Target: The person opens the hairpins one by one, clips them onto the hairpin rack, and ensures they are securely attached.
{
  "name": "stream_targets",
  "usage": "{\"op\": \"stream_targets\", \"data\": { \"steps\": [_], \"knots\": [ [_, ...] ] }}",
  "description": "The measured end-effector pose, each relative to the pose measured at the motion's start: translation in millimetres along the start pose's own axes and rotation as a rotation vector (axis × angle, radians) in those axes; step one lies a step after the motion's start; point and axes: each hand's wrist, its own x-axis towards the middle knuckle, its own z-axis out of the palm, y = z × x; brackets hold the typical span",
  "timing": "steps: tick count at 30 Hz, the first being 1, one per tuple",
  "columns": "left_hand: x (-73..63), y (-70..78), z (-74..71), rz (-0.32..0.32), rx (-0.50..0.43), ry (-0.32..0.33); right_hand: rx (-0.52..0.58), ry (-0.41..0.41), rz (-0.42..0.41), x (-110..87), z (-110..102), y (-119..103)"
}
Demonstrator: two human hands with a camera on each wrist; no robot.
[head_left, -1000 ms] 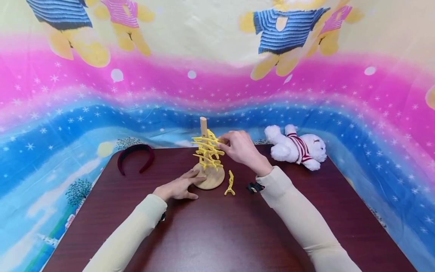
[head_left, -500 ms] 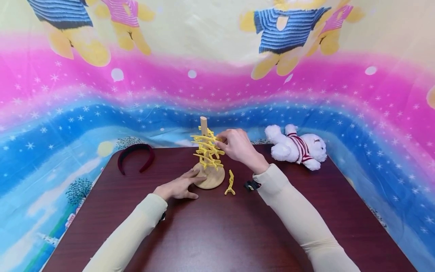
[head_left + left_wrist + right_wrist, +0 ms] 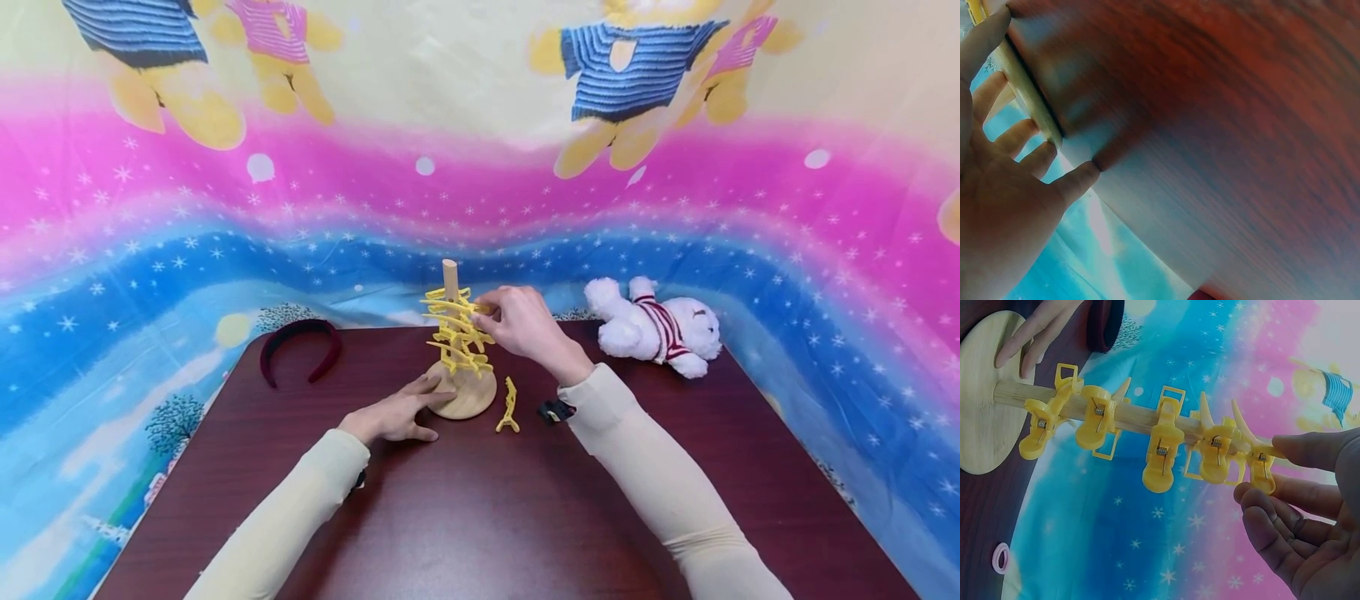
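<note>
Yellow hair clips (image 3: 1162,456) are clamped one above another along an upright wooden post (image 3: 450,279) on a round wooden base (image 3: 472,396). My left hand (image 3: 393,412) lies with spread, straight fingers at the base's left side, some fingertips on it; the left wrist view shows the fingers along the base's edge (image 3: 1034,100). Near the top of the post, my right hand (image 3: 521,325) pinches the handles of the uppermost hair clip (image 3: 1263,470) between thumb and fingers. This clip's arms reach to either side of the post. Another yellow hair clip (image 3: 509,406) lies on the table, right of the base.
A dark red headband (image 3: 300,333) lies at the table's back left. At the back right, a white teddy bear (image 3: 656,325) in a striped top lies on its side. A small pink ring (image 3: 1000,558) shows in the right wrist view. Printed cloth (image 3: 480,183) hangs behind the table.
My right hand has shifted slightly left towards the post, and the hair clip it pinches now shows on the post's left side too. The left hand has stayed still on the base.
</note>
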Motion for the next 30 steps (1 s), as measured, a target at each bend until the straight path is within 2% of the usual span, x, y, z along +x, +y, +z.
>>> {"op": "stream_targets", "data": {
  "steps": [11, 22, 30],
  "knots": [
    [0.1, -0.3, 0.9, -0.018, -0.006, -0.010, 0.022, -0.031, 0.043, -0.5, -0.7, 2.7],
    [-1.0, 1.5, 0.2, -0.024, -0.009, -0.017, 0.014, -0.032, 0.049, -2.5, 0.4, 6.1],
    [-1.3, 2.0, -0.2, -0.019, -0.013, -0.011, 0.061, -0.048, 0.083, -5.8, -4.2, 7.9]
  ]
}}
